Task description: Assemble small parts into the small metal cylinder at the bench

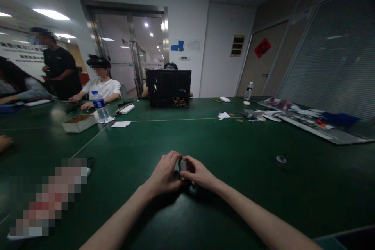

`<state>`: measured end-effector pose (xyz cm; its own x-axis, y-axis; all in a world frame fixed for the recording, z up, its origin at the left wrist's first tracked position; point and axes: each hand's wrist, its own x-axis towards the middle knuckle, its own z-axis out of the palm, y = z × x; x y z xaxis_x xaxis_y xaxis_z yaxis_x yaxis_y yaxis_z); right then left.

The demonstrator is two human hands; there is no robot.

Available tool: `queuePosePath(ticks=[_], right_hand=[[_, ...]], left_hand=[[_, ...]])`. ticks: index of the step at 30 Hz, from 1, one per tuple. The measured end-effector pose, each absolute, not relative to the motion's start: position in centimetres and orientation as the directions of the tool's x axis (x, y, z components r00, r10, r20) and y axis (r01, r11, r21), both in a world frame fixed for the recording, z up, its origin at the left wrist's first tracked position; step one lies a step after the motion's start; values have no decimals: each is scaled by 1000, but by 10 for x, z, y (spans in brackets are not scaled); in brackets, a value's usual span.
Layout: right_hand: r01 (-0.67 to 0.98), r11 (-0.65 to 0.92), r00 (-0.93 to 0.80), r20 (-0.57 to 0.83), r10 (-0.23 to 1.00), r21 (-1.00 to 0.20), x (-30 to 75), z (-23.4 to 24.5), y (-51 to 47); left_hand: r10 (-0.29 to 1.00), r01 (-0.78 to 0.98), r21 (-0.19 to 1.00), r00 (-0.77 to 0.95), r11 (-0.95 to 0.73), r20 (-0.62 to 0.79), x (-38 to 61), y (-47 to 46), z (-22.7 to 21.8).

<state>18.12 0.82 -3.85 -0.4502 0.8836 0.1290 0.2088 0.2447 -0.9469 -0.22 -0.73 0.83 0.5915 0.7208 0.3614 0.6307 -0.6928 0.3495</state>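
Note:
A small grey metal cylinder stands upright between my hands, low over the green table or resting on it; I cannot tell which. My right hand grips it from the right, thumb across its front. From the left, my left hand curls around it, with fingertips near its top and the thumb near its base. The exact contact of the left fingers is partly hidden. Apart from both hands, a small round shiny piece lies on the table to the right.
Farther back stand a black open-backed device, a water bottle and a shallow box. Papers and parts cover a board at the right. A blurred-out item lies left. Several people sit or stand beyond.

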Motion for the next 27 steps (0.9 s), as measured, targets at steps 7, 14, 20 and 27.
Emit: queuePosePath(ticks=[7, 14, 20, 27], right_hand=[[189, 259, -482, 141, 865, -947, 183, -38, 8], [148, 242, -515, 134, 847, -959, 186, -36, 9], [93, 215, -547, 130, 827, -972, 187, -33, 9], [84, 229, -520, 153, 840, -970, 187, -32, 8]], left_hand=[[729, 637, 356, 588, -684, 350, -2, -5, 8], [719, 634, 340, 597, -695, 356, -3, -5, 8], [715, 627, 345, 588, -698, 379, -4, -5, 5], [723, 630, 357, 591, -690, 357, -4, -3, 4]])
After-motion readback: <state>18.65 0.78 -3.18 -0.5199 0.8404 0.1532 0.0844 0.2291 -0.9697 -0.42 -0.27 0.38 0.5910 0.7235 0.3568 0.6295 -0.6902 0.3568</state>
